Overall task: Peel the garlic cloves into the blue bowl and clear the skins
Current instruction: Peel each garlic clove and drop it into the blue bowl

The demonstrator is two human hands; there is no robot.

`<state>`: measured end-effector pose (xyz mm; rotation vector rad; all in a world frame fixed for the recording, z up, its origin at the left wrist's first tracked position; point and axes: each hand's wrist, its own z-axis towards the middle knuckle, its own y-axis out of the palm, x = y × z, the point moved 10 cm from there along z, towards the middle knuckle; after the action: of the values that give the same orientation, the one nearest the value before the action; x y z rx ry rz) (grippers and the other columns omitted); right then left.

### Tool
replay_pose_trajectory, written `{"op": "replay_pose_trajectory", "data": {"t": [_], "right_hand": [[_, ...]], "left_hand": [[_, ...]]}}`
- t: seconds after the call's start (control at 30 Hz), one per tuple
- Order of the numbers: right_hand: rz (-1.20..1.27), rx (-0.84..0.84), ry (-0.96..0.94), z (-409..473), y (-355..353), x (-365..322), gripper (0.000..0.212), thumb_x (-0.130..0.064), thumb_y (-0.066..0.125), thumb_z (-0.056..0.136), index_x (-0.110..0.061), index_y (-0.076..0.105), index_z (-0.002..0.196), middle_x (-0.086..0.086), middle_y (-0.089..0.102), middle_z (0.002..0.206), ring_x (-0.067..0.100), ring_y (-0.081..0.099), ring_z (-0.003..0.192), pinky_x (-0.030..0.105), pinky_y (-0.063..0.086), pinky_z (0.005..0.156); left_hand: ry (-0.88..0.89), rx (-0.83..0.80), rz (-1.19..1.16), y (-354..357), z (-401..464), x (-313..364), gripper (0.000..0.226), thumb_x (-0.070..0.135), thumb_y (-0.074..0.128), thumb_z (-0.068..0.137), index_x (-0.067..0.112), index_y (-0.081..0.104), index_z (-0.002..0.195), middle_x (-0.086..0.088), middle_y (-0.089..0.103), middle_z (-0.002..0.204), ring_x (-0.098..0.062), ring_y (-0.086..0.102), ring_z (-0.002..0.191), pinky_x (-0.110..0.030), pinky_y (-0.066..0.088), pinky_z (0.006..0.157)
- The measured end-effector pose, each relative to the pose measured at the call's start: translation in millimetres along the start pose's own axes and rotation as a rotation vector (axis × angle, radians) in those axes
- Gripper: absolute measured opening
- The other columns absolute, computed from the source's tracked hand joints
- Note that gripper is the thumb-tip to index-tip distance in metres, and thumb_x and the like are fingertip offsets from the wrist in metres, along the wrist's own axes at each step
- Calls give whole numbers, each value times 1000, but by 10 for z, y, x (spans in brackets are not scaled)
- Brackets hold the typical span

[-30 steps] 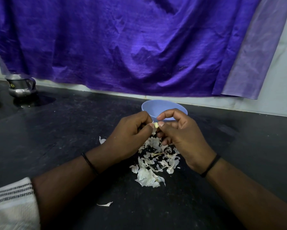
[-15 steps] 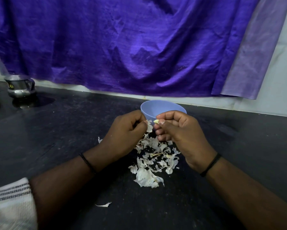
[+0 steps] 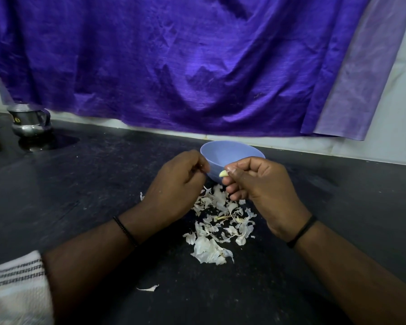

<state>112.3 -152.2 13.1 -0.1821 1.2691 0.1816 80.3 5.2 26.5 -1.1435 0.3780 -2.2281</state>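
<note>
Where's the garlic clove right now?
In the head view, the clove is pinched in the right hand, just right of centre, at the near rim of the blue bowl, above the skins.

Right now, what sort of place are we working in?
Most likely a home kitchen: a dark stone counter along the wall, a steel pot at its far left, and garlic skins heaped before a blue bowl.

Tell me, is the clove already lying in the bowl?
No, the right hand pinches the clove in front of the bowl.
</note>
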Motion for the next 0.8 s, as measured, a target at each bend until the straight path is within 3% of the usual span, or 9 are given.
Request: {"op": "replay_pose_trajectory", "data": {"t": [0.07,0.17,0.33,0.5,0.63,0.73,0.8], "right_hand": [[-38,-6,-17,0,-3,-7,12,-6,63,95,3,70,90,11,72,73,15,61,59,21,52,52],[-55,-21,-26,-8,6,-18,13,-7,63,95,3,70,90,9,71,72,15,61,60,20,51,52],[-33,-23,-15,-5,8,-16,7,-6,64,94,0,68,92,11,72,74,16,61,59,22,52,52],[3,-41,-2,-13,24,-28,5,-6,67,91,-1,67,89,10,72,70,18,61,57,23,53,50],[-105,-25,-8,-33,-9,-45,22,-21,66,94,-2,70,84,6,64,61,18,55,53,23,48,47],[-235,26,-10,-3,-134,-163,46,-37,57,98,-7,72,68,3,48,48,15,40,45,24,36,43],[-387,-134,101,-11,-48,-123,58,-43,49,101,-7,74,63,2,41,43,14,32,41,22,29,42]], "left_hand": [[16,9,50,-10,-4,24,21,26,48,85,16,66,81,5,60,78,-9,56,72,-32,47,64],[39,28,44,-17,-2,37,23,26,54,90,13,65,75,2,60,76,-13,57,71,-34,45,65],[85,-28,-84,62,-38,129,9,30,68,91,21,72,92,4,65,82,-13,57,67,-22,46,59],[83,-31,-144,83,-48,112,11,26,74,86,26,77,97,6,69,83,-16,61,67,-28,51,60],[47,-18,-135,79,-41,35,8,22,75,86,18,79,92,5,72,82,-17,67,72,-37,54,66],[-15,-2,-165,62,-26,-26,11,23,74,87,13,77,88,3,71,77,-14,65,65,-34,54,60],[-58,13,-189,43,-13,-72,13,25,73,88,13,76,84,0,70,72,-15,63,60,-29,51,55]]}}
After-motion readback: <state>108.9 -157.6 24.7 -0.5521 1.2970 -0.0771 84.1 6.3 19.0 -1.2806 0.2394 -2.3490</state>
